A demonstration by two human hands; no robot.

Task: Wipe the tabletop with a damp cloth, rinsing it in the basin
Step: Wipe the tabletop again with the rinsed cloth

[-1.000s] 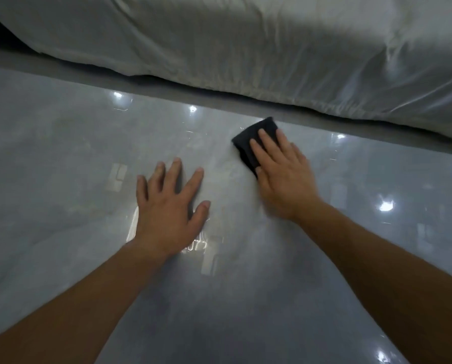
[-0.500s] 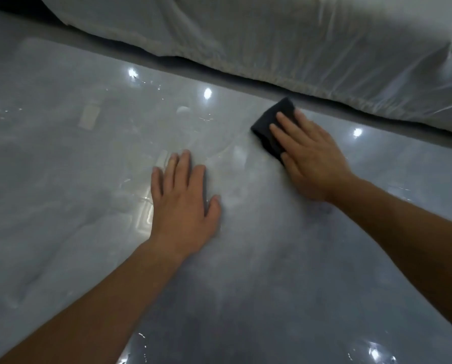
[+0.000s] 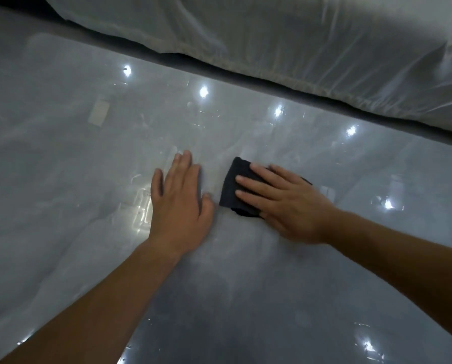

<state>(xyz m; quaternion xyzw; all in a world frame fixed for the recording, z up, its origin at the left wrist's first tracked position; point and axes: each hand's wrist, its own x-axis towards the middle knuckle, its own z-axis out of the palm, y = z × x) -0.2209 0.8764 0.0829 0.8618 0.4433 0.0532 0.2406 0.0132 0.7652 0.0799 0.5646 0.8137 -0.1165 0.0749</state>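
A person leans over a glossy grey tabletop (image 3: 62, 179), its stone-like veining crossed by faint wet streaks and by bright reflections of lamps (image 3: 203, 91). The left hand (image 3: 178, 203) lies flat, palm down, fingers straight and close together, grasping nothing. Judging by the lean of the forearm, it serves as a prop to steady the body. Just to its right, apart from the thumb by a narrow strip of bare surface, sits the dark cloth (image 3: 232, 189), folded into a small thick pad with a soft, nubbly weave. The right hand (image 3: 285, 206) presses down on it with outstretched fingers spread across the top, rather than gripping it. That hold looks suited to pushing the pad flat along the surface so its whole face meets the slab. Its thumb is hidden under the palm. Beyond the table's far edge, from the top centre to the upper right, a pale, smooth, lightly creased fabric cover (image 3: 324, 48) hangs over something bulky, its hem hanging close behind that edge. No basin is in view, so the wiping seems to be mid-pass, with rinsing yet to come.
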